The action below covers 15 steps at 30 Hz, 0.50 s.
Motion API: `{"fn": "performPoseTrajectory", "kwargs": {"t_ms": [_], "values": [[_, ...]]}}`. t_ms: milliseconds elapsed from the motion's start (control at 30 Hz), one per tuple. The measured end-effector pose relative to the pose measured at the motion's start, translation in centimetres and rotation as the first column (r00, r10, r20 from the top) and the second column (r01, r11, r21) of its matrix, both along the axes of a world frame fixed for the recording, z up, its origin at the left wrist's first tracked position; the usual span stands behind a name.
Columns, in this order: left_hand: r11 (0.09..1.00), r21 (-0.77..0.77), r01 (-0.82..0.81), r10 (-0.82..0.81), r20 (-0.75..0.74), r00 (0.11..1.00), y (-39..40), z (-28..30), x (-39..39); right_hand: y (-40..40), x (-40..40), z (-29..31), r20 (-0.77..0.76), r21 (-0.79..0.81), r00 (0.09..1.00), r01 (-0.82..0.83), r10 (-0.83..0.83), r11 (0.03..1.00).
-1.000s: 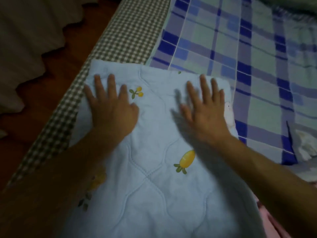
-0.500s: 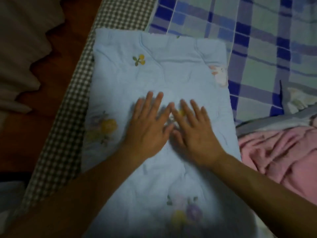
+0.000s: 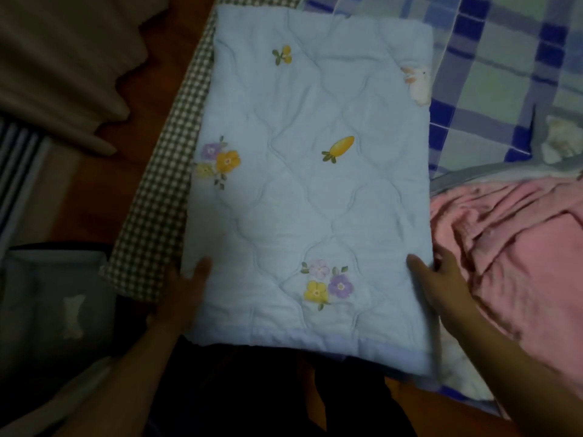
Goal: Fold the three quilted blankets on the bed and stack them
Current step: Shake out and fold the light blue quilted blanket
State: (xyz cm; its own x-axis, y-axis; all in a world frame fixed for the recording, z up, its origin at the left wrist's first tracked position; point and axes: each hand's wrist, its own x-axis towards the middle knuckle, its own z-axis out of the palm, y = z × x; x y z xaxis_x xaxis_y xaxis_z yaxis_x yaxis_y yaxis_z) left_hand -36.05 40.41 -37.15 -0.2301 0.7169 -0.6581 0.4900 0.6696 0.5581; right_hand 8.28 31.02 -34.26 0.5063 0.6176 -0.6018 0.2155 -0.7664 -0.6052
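The folded pale blue quilted blanket with flower and carrot prints (image 3: pixel 309 184) lies on the bed's corner, long axis running away from the person; left hand (image 3: pixel 186 294) and right hand (image 3: pixel 441 285) pinch its opposite long edges near the close end, equally near, crumpled pink blanket (image 3: pixel 511 253) just right

A blue-and-green plaid sheet (image 3: pixel 504 74) covered the bed toward its far right corner. A brown gingham strip (image 3: pixel 164 171) ran along the bed's left edge. Beyond that edge lay reddish wooden floor (image 3: pixel 104 190), a beige curtain (image 3: pixel 63 58) hanging over it, and a grey bin (image 3: pixel 47 294).
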Motion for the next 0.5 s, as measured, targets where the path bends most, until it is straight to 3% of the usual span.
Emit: {"fn": "performPoseTrajectory", "kwargs": {"t_ms": [133,233,300,367,400,433,500], "values": [[0.977,-0.200,-0.074,0.093,0.091,0.992,-3.3,0.3,-1.7,-3.4,-0.6,1.0,-0.352,-0.113,0.928,0.089,-0.123,0.990],[0.986,-0.167,-0.012,0.036,0.141,0.989,-3.2,0.6,-2.2,-3.2,-0.4,2.2,-0.483,-0.143,0.858,0.120,-0.175,0.983],[0.992,-0.069,0.103,-0.106,-0.044,0.993,-3.3,1.1,-2.9,-2.8,-0.4,3.2,-0.509,-0.180,0.829,0.162,-0.233,0.970],[0.980,0.028,0.195,-0.175,-0.331,0.927,-4.3,2.3,-2.0,-2.8,-0.6,4.3,-0.537,-0.237,0.796,0.177,-0.280,0.955],[0.944,0.138,0.299,-0.204,-0.470,0.859,-5.3,3.4,-0.6,-3.0,-0.8,4.8,-0.545,-0.285,0.781,0.170,-0.305,0.943],[0.850,0.231,0.473,-0.288,-0.548,0.785,-6.4,4.9,1.7,-3.3,-0.9,5.4,-0.557,-0.339,0.762,0.153,-0.329,0.928],[0.569,0.313,0.761,-0.551,-0.542,0.635,-9.9,7.0,7.7,-3.6,-2.2,6.6,-0.553,-0.405,0.746,0.148,-0.371,0.902]]}}
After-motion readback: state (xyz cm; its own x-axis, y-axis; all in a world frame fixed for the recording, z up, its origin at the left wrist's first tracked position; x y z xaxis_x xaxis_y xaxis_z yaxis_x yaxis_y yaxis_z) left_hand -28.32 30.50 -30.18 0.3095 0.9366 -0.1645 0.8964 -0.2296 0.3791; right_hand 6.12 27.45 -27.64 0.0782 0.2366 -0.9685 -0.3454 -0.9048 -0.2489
